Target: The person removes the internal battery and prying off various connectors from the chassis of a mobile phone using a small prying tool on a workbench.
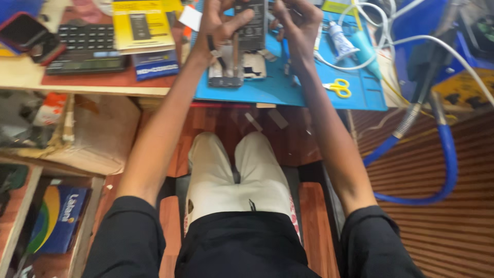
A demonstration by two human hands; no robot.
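The flat dark rectangular phone battery is up off the worktop near its far edge, pinched between both hands — the left hand has thumb and fingers closed on its left edge, the right hand nips the right edge. It looks light, thin and stiff, but easily dented, so holding it by the long edges seems safest. Just below it an opened grey phone body lies on the blue rubber work mat, near the mat's front edge. Small yellow-handled scissors and a white glue tube sit to the right — white cables trail across. A dark calculator rests at the left.
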